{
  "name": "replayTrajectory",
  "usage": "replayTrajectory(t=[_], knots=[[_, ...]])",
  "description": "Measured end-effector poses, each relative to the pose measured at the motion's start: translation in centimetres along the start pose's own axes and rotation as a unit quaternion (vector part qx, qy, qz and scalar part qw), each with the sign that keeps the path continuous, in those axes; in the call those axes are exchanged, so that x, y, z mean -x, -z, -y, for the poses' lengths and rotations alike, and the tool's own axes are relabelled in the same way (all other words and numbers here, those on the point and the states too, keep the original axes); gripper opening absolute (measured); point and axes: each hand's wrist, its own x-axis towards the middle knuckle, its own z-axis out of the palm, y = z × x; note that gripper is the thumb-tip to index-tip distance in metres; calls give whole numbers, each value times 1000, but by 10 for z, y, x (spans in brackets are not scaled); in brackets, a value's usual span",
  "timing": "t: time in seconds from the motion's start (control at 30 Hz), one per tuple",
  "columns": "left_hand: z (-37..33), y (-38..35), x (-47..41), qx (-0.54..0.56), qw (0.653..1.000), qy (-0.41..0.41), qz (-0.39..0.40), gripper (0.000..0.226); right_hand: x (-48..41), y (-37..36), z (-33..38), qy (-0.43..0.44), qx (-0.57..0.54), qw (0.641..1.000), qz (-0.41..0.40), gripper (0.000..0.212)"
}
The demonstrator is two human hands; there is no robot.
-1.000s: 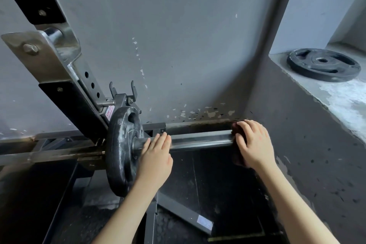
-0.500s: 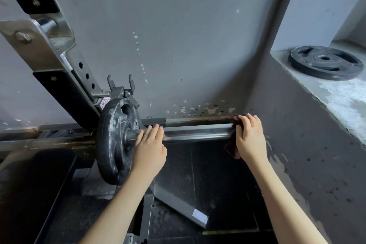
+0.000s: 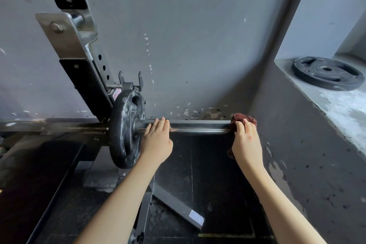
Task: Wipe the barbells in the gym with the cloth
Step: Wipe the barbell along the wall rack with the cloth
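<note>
A steel barbell sleeve runs left to right across the middle of the head view, with a black weight plate on it. My left hand rests over the sleeve just right of the plate, fingers curled on the bar. At the sleeve's right end my right hand presses a dark red cloth around the tip. The cloth bunches above my fingers and a bit hangs below my palm.
A slanted rack upright with a steel bracket stands at the left against the grey wall. A second black plate lies flat on a concrete ledge at the right. A metal frame foot crosses the dark floor below.
The view has shifted slightly. My right hand with the cloth has stayed at the sleeve's end, with more cloth showing above my fingers. My left hand keeps its hold beside the plate.
</note>
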Motion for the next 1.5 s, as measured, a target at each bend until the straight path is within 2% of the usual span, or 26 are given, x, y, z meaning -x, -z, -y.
replayTrajectory(t=[0.13,0.23,0.4,0.53,0.83,1.0,1.3,1.5], knots=[[3,8,13,37,999,-27,-12,56,15,12,21,19,-68,997,9,34],[8,16,40,70,995,-57,-36,55,32,21,43,9,-121,993,0,36],[38,32,104,115,987,-72,-82,50,80,24,96,12,-146,989,17,37],[89,38,170,173,979,-62,-91,45,137,33,149,15,-175,984,9,38],[200,62,286,186,979,2,-88,45,249,67,262,29,-248,968,13,37],[230,71,303,183,978,28,-92,46,264,70,298,71,-270,960,20,36],[288,78,300,156,978,66,-125,48,239,34,357,115,-322,938,53,37],[338,72,283,161,976,70,-127,50,220,-2,403,133,-298,943,68,36]])
